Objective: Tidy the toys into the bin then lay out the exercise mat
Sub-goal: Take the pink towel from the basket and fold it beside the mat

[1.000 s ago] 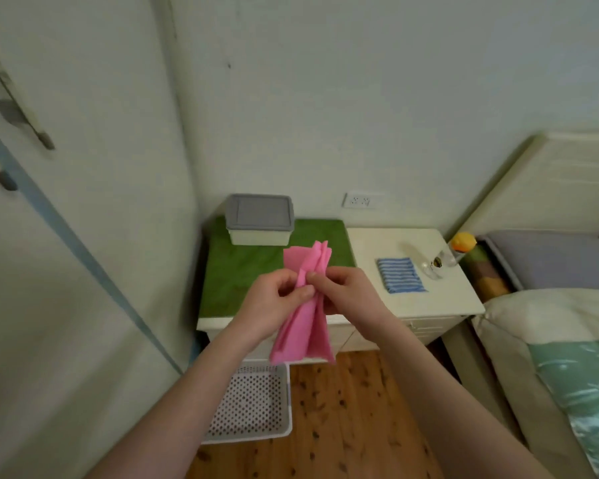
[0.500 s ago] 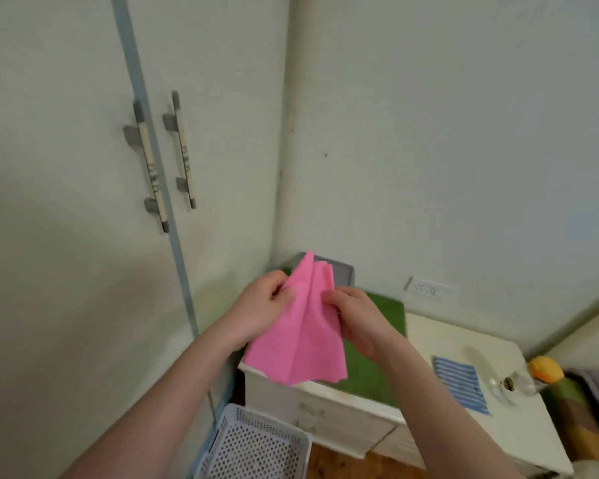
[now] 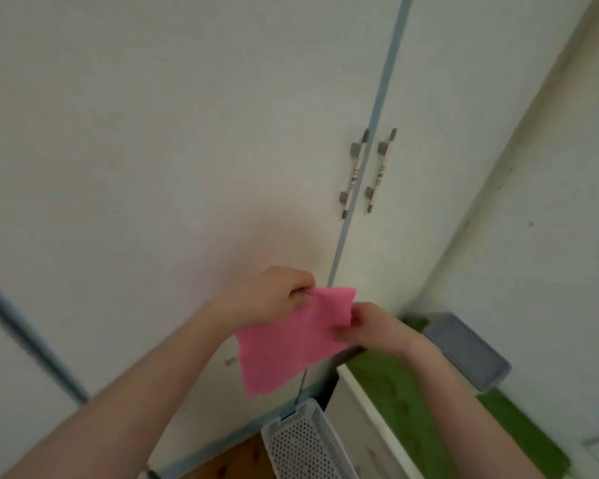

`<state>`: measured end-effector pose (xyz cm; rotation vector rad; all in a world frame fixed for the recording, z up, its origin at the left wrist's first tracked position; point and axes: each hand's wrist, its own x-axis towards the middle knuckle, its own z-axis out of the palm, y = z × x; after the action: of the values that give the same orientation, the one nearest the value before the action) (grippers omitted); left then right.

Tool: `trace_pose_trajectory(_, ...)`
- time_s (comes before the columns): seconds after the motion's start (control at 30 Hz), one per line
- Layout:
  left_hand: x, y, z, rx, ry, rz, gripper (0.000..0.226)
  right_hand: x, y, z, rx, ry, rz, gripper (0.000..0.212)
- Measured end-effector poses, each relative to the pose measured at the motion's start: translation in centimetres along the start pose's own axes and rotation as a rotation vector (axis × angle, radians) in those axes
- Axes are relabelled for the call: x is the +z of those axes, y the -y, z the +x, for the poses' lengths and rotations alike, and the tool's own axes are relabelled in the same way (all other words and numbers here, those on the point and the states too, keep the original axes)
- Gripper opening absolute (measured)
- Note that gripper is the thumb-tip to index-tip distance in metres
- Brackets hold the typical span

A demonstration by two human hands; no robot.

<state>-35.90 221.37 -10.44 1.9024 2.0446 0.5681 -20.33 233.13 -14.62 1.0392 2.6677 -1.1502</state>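
A pink folded sheet hangs in front of me, partly spread, held at its top edge by both hands. My left hand pinches its upper left corner. My right hand grips its upper right corner. Below, at the bottom middle, stands a white perforated basket on the wooden floor, and I cannot see inside it. No toys are in sight.
White wardrobe doors with two grey handles fill the view ahead. At the right a white cabinet carries a green mat and a grey-lidded box. A white wall runs behind the cabinet.
My view has swung left toward the wardrobe, leaving the bed and right cabinet out of sight. The hands have pulled apart and the pink sheet has opened wider.
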Motion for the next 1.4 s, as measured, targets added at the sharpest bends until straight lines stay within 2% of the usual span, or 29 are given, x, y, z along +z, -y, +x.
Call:
trace_pose_trajectory(0.07, -1.6, 0.8, -2.7, -0.04, 0.013, 0.044, 0.012, 0.3, 3.2, 0.3, -0.151, -0.044, 0.125, 0.045)
trace_pose_trajectory(0.13, -3.3, 1.9, -5.9, -0.105, -0.013, 0.066, 0.014, 1.4, 7.3, 0.5, -0.301, 0.015, 0.14, 0.072)
trace_pose_trajectory(0.17, -4.3, 2.5, -7.6, -0.142, -0.032, 0.081, 0.015, 2.1, 9.4, 0.6, -0.362, 0.053, 0.153, 0.074)
trace_pose_trajectory(0.2, -5.0, 3.0, -9.1, -0.168, -0.058, 0.096, 0.015, 2.9, 11.2, 0.6, -0.419, 0.077, 0.169, 0.069)
trace_pose_trajectory(0.33, -7.3, 5.0, -15.2, -0.254, -0.173, 0.122, 0.017, 6.8, 17.4, 0.5, -0.608, 0.041, 0.143, 0.014)
trace_pose_trajectory(0.43, -8.6, 7.1, -20.4, -0.35, -0.259, 0.066, 0.012, 9.7, 21.5, 0.3, -0.691, 0.067, 0.117, 0.01)
trace_pose_trajectory(0.5, -9.2, 8.2, -24.5, -0.475, -0.285, 0.005, 0.02, 11.3, 24.1, 0.2, -0.755, 0.103, 0.123, 0.003)
trace_pose_trajectory(0.57, -9.3, 9.4, -28.0, -0.612, -0.299, -0.046, 0.027, 12.3, 25.9, 0.1, -0.787, 0.141, 0.175, 0.009)
trace_pose_trajectory(0.73, -9.8, 10.6, -35.5, -0.792, -0.563, -0.162, 0.013, 15.0, 29.9, 0.5, -0.801, 0.318, 0.333, 0.016)
trace_pose_trajectory(0.77, -9.7, 10.6, -36.4, -0.838, -0.621, -0.168, 0.016, 15.7, 30.8, 0.5, -0.807, 0.355, 0.358, 0.016)
trace_pose_trajectory(0.9, -8.9, 9.8, -37.7, -0.971, -0.755, -0.134, 0.056, 17.9, 33.1, 0.3, -0.831, 0.413, 0.411, 0.016)
trace_pose_trajectory(0.97, -8.6, 9.2, -37.2, -0.959, -0.837, -0.129, 0.059, 18.7, 33.7, 0.1, -0.838, 0.445, 0.422, 0.017)
trace_pose_trajectory(1.03, -8.0, 8.4, -36.7, -0.922, -0.883, -0.1, 0.051, 19.5, 34.1, -0.3, -0.853, 0.516, 0.419, 0.016)
trace_pose_trajectory(1.1, -7.7, 7.7, -36.3, -0.881, -0.89, -0.051, 0.032, 20.1, 34.4, -0.7, -0.884, 0.565, 0.443, 0.016)
trace_pose_trajectory(1.17, -7.2, 6.8, -36.5, -0.906, -0.92, -0.051, 0.02, 20.7, 34.7, -1.4, -0.923, 0.621, 0.447, 0.017)
trace_pose_trajectory(1.3, -6.5, 5.8, -39.3, -1.011, -0.975, -0.082, 0.024, 22.3, 36.2, -3.0, -0.964, 0.742, 0.441, 0.019)
trace_pose_trajectory(1.4, -6.4, 5.4, -42.2, -1.113, -0.974, 0.003, 0.018, 24.2, 37.8, -4.1, -0.91, 0.811, 0.518, 0.019)
